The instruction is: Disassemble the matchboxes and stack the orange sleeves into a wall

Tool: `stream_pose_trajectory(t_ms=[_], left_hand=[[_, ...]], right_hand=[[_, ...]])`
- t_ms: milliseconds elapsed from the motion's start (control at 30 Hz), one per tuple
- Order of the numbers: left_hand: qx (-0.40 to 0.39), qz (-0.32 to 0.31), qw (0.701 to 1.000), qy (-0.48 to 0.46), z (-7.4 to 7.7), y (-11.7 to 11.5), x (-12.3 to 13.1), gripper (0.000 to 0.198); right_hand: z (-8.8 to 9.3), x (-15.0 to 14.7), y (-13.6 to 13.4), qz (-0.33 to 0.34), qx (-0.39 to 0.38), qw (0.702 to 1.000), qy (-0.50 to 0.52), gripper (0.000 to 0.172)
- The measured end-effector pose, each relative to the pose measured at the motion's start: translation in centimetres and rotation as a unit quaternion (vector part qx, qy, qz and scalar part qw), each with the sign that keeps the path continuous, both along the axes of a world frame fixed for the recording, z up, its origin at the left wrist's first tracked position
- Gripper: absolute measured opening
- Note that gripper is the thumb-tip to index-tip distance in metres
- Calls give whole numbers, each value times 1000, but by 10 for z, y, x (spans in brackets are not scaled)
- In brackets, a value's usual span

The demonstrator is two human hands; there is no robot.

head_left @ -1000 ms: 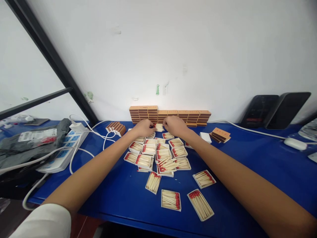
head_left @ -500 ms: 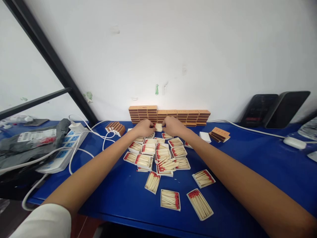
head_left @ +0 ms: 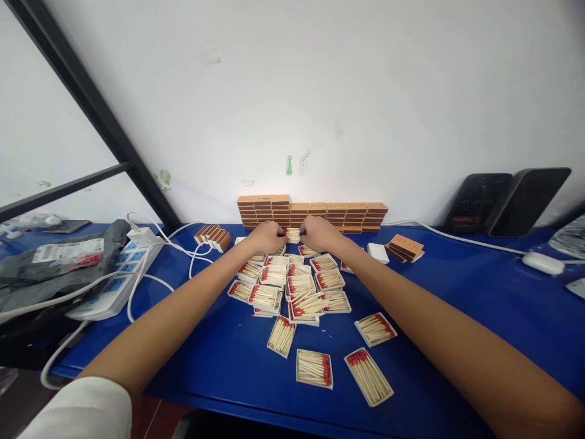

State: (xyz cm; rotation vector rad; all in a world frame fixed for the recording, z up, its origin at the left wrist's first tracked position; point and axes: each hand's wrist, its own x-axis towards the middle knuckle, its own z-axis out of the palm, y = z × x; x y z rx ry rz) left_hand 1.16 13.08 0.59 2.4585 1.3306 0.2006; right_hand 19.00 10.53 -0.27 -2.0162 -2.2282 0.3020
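Note:
At the back of the desk, my left hand [head_left: 267, 236] and my right hand [head_left: 318, 232] face each other with curled fingers. Between their fingertips are matches [head_left: 293, 235], red heads toward the left; whether a tray lies under them I cannot tell. Directly behind, closed matchboxes [head_left: 264, 211] are stacked in rows against the wall, partly hidden by my hands. In front of my hands, several open matchbox trays [head_left: 301, 284] full of matches lie in an overlapping cluster. Closer to me are separate filled trays, one tray [head_left: 314, 368] near the front edge.
To the left, a power strip [head_left: 109, 296] with white cables lies beside a grey plastic bag [head_left: 59, 259] and a few matchboxes [head_left: 213, 236]. On the right are a white box [head_left: 378, 253], loose matchboxes [head_left: 405, 246], two dark phone-like slabs [head_left: 525, 201] and a white charger [head_left: 543, 263].

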Motion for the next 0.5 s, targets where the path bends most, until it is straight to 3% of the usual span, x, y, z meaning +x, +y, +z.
stream_pose_trajectory(t_ms=[500], left_hand=[[8, 35, 999, -10, -6, 6, -3, 26]], right_hand=[[0, 2, 2, -3, -7, 1000, 12, 20]])
